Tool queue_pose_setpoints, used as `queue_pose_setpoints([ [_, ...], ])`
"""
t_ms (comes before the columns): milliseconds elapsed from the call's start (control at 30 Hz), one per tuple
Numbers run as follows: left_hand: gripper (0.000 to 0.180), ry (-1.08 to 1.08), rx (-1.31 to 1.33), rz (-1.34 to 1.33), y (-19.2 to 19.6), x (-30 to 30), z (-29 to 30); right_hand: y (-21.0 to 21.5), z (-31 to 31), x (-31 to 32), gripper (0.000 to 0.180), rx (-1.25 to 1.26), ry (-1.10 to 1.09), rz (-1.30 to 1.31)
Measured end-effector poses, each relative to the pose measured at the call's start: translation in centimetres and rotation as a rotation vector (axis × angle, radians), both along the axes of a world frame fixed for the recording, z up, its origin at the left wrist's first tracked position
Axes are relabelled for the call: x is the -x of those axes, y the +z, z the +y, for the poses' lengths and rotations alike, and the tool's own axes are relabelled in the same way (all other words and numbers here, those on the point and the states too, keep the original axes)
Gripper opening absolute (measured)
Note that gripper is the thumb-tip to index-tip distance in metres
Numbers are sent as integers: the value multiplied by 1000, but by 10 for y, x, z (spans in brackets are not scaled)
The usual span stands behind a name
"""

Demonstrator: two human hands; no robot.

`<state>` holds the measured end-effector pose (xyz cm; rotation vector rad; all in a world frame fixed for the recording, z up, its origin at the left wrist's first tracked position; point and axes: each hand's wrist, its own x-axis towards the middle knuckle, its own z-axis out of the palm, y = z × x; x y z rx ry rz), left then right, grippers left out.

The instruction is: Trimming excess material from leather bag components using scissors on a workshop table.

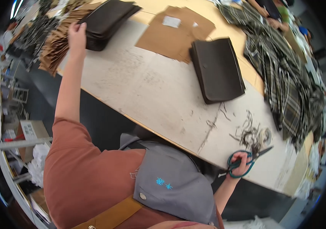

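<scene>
At the far left of the table, my left hand (77,36) reaches out and grips the near-left corner of a stack of dark brown pieces (107,19), which look like leather or fabric pocket flaps. Its fingertips are partly hidden. In my right hand (240,165) is a pair of scissors (263,151) with teal handles; my fingers are through the loops and the dark blades point right. A second stack of dark brown pieces (218,70), with rounded corners, lies right of the table's middle, apart from both hands.
Fanned brown paper pieces (56,47) stand beside the left stack. Flat brown paper (178,32) with a white label lies at the back. Thread scraps (247,133) and a tape roll (264,137) lie near the scissors. Plaid fabric (285,80) is heaped on the right, with people beyond.
</scene>
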<state>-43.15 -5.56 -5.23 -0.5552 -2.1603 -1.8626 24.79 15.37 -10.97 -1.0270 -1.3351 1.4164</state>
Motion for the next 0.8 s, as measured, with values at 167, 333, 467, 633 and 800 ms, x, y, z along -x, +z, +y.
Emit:
queue_pose_setpoints([
  [167,32,-206,93,196,9,-146,43,2,-1,4,22,33,-25,-24],
  [333,22,-945,562,325,-3,-276,70,7,-2,4,16,95,-32,85],
  [467,20,-1097,728,419,-12,-336,99,2,0,-3,15,75,-20,78],
  [633,12,-1093,846,608,-36,-346,125,1,-3,-9,14,121,28,102],
  [800,8,-1103,1108,810,-34,-349,142,-5,-1,-14,17,75,107,113],
])
